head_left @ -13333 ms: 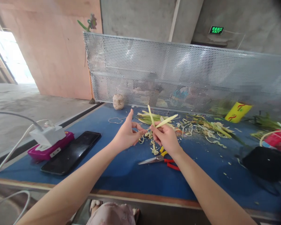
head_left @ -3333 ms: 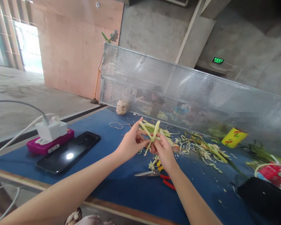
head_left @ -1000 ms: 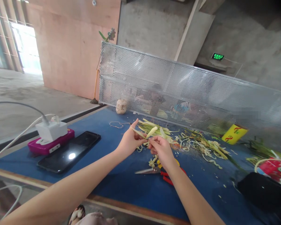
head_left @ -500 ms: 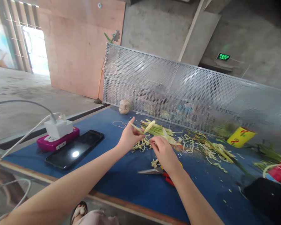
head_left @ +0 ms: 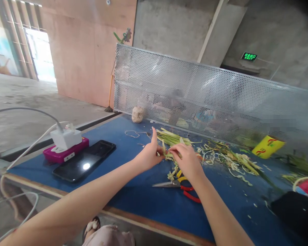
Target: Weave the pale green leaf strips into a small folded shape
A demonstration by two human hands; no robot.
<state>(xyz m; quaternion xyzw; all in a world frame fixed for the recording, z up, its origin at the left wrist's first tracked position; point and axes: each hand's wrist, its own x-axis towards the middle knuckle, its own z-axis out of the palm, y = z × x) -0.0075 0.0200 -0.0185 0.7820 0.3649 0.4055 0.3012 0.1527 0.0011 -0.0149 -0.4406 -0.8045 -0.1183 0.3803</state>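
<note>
My left hand (head_left: 148, 155) and my right hand (head_left: 187, 160) meet over the blue table top (head_left: 133, 201). Between their fingertips they pinch a small piece woven from pale green leaf strips (head_left: 167, 154). The left index finger points up while its thumb presses the strip. The right fingers close on the other end. Just beyond lies a bundle of long green-yellow leaf strips (head_left: 170, 137). Scissors with red and yellow handles (head_left: 179, 186) lie on the table under my right wrist.
Leaf trimmings (head_left: 228, 160) litter the table to the right. A black phone (head_left: 86, 164), a pink box (head_left: 64, 153) with a white charger (head_left: 66, 137) and cables sit at the left. A perforated metal screen (head_left: 207, 95) lines the far edge, with a yellow carton (head_left: 268, 146) nearby.
Both hands have lowered toward the table with the leaf piece. The strip ends that stuck up a second ago now lie folded down between the fingers. The view shifted slightly.
</note>
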